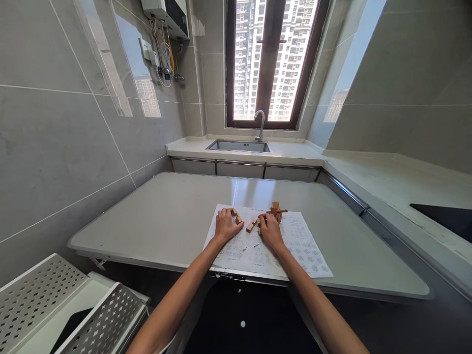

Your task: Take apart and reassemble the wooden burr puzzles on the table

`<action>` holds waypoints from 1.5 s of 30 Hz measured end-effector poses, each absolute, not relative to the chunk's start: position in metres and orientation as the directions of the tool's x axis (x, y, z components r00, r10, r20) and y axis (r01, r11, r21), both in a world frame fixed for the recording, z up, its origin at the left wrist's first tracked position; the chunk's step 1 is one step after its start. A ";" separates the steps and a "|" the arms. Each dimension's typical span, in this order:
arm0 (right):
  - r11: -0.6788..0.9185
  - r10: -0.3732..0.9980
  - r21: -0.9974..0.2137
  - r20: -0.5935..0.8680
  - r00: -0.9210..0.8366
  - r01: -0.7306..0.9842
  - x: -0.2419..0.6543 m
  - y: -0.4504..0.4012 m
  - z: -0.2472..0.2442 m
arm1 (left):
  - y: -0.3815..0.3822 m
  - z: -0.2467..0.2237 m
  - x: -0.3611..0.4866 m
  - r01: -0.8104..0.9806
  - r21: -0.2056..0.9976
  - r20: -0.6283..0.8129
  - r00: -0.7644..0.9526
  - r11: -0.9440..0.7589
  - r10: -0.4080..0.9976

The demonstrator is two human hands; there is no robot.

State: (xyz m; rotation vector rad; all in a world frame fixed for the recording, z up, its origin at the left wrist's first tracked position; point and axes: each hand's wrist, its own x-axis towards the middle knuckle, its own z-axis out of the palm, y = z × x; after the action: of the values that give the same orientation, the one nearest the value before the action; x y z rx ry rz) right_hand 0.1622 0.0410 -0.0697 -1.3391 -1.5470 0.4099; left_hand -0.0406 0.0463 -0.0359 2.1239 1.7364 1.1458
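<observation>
My left hand (227,225) has its thumb and fingers curled round a small notched wooden block (237,216) at the upper left of a printed sheet (254,255). To its right, my right hand (271,230) pinches a second wooden block (259,223), partly hidden by the fingers. Between the two hands lies a light wooden piece (251,226), tilted on the paper. Just beyond my right hand sits a cluster of darker wooden pieces (277,210), crossed over one another. Rows of small puzzle-like diagrams cover the sheet.
The sheet lies at the front edge of a pale folding table (155,216). Behind it are a counter with a sink (238,146) and a tap (261,125) under a window. A white perforated rack (110,319) stands low at the left; another counter (405,182) runs along the right.
</observation>
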 end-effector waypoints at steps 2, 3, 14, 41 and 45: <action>0.331 0.879 -0.769 0.461 0.118 0.547 0.162 0.040 -0.069 | 0.046 -0.038 -0.040 0.775 0.545 0.446 0.053 -0.319 0.893; 0.332 0.878 -0.766 0.464 0.116 0.550 0.162 0.039 -0.069 | 0.046 -0.039 -0.040 0.777 0.536 0.445 0.073 -0.330 0.893; 0.346 0.887 -0.771 0.455 0.083 0.536 0.163 0.037 -0.067 | 0.040 -0.033 -0.039 0.686 0.494 0.411 0.356 -0.534 0.839; 0.427 0.892 -0.788 0.447 -0.066 0.443 0.155 0.031 -0.057 | 0.036 -0.026 -0.040 0.538 0.540 0.405 0.509 -0.648 0.760; 0.430 0.892 -0.789 0.447 -0.071 0.438 0.155 0.031 -0.057 | 0.037 -0.027 -0.040 0.550 0.545 0.405 0.488 -0.633 0.773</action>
State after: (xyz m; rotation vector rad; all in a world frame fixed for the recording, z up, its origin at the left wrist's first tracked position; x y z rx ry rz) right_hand 0.1554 0.0310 -0.0572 -1.1680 -1.6882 0.5698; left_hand -0.0398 0.0366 -0.0271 2.3955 1.1093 0.9083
